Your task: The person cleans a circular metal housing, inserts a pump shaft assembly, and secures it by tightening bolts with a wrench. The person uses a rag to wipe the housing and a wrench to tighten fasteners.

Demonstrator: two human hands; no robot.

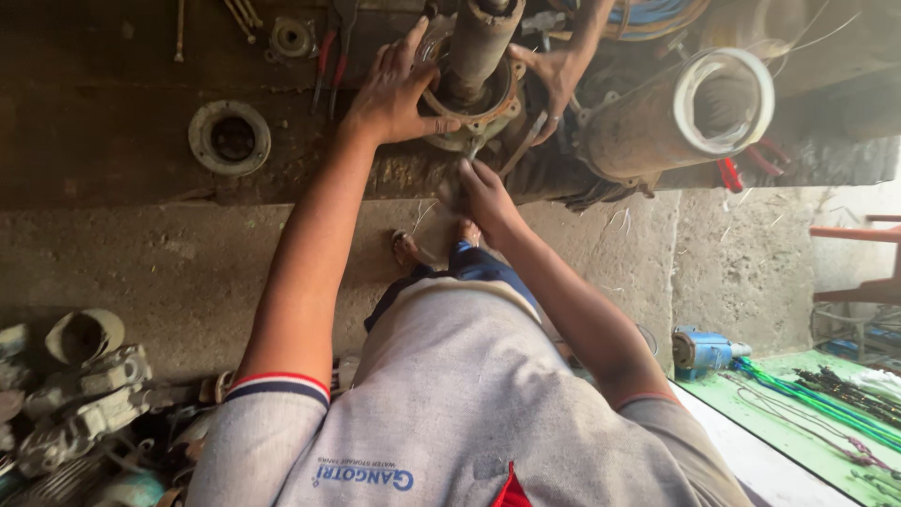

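My left hand [399, 89] lies spread on the rusty round flange [488, 108] of an upright pump body [479, 42] on a dirty workbench, thumb hooked over the flange rim. Just below the flange, at the bench edge, my right hand [479, 192] has its fingers closed on a slim metal tool [472, 148] that points up under the rim. Another person's hand [561, 75] holds the far right side of the same flange. A flat metal spanner [521, 145] slants between that hand and mine.
A big rusty cylinder with a white ring mouth [723, 99] lies at the right. On the bench are a loose ring flange [230, 136] and red-handled pliers [328, 56]. Grey metal castings [84, 394] are piled lower left; a blue motor [704, 349] and a green surface with cables [826, 399] are lower right.
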